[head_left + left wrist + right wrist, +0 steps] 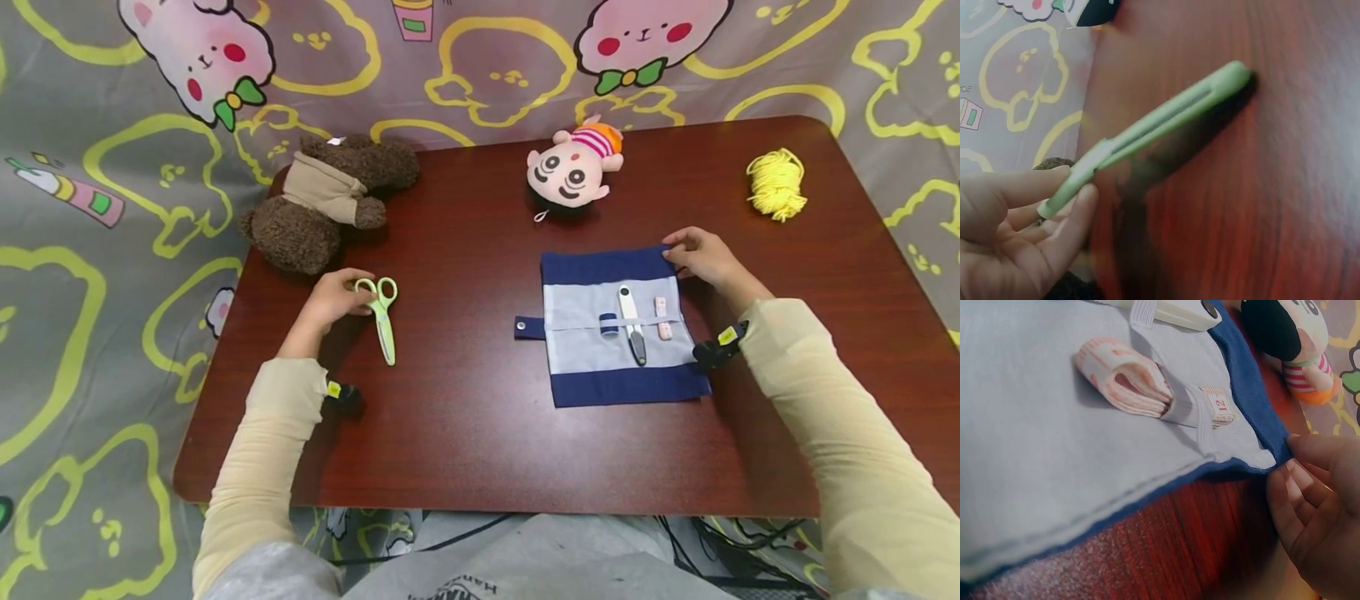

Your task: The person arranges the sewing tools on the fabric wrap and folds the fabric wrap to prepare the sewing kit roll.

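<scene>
My left hand (337, 294) pinches light green scissors (383, 321) by a handle loop, their closed blades pointing toward the table's front edge. In the left wrist view the scissors (1172, 115) are edge-on between thumb and fingers. With thumb and fingers, my right hand (701, 254) pinches the far right corner of a navy and grey fabric pouch (585, 358) lying unfolded. An elastic strap across it holds a dark blue thread spool (608, 325), a white-and-black slim tool (632, 321) and a folded measuring tape (663, 318); the tape (1122, 378) shows red markings up close.
A brown teddy bear (322, 196) in a beige top lies at the back left. Behind the pouch is a doll (573, 171) with a striped shirt. Yellow yarn (777, 185) sits at the back right of the brown table (450, 433). A patterned curtain (502, 75) hangs behind.
</scene>
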`<state>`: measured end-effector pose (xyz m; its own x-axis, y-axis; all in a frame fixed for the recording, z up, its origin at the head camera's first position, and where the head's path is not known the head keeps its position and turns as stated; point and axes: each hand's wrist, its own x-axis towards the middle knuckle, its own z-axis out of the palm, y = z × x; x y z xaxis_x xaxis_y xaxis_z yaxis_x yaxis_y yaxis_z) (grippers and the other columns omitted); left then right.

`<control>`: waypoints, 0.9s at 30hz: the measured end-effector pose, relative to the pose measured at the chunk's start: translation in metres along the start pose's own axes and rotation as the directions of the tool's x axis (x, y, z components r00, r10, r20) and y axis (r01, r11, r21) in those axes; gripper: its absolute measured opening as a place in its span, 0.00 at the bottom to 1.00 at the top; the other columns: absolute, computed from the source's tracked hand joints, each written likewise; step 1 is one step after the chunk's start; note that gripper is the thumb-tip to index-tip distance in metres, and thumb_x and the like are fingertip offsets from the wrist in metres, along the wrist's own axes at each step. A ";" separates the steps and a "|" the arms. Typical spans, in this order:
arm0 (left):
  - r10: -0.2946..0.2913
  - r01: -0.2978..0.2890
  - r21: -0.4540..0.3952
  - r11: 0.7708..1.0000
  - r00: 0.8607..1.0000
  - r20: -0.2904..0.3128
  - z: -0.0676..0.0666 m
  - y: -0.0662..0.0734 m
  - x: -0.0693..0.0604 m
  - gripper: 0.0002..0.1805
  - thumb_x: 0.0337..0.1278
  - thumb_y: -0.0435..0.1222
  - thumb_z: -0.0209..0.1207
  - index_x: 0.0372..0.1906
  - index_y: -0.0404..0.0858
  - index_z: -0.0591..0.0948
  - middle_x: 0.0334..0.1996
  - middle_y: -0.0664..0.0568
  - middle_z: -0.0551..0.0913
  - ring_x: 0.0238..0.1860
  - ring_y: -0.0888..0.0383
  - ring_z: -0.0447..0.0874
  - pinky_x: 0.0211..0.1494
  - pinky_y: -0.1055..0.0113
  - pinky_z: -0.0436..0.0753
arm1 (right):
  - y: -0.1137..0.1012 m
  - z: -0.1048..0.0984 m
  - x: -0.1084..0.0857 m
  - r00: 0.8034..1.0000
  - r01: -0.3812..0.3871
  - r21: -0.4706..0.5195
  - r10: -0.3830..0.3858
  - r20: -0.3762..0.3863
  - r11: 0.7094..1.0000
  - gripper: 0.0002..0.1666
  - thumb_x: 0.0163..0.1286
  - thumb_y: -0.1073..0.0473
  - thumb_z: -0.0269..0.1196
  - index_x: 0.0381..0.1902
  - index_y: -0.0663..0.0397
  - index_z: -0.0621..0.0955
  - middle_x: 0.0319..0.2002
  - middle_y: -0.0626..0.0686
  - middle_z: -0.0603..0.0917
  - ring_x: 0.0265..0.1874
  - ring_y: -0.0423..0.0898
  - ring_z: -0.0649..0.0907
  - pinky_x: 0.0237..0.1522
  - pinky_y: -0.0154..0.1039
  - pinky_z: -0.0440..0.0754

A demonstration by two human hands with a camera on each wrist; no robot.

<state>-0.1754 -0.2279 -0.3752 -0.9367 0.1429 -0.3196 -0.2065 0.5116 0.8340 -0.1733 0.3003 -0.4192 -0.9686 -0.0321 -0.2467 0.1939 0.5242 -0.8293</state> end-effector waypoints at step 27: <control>0.205 -0.140 -0.433 0.890 0.973 0.107 0.179 0.115 0.092 0.13 0.57 0.27 0.53 0.46 0.25 0.76 0.32 0.29 0.76 0.18 0.59 0.79 0.24 0.65 0.80 | -0.001 0.002 0.000 0.999 -0.037 0.029 0.038 -0.024 0.999 0.18 0.64 0.64 0.54 0.50 0.69 0.68 0.27 0.47 0.76 0.24 0.35 0.74 0.25 0.28 0.76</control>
<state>-0.2346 -0.0041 -0.3892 -0.9234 0.3346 -0.1880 -0.1752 0.0683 0.9822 -0.1730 0.2982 -0.4199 -0.9641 0.0084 -0.2655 0.2339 0.5002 -0.8337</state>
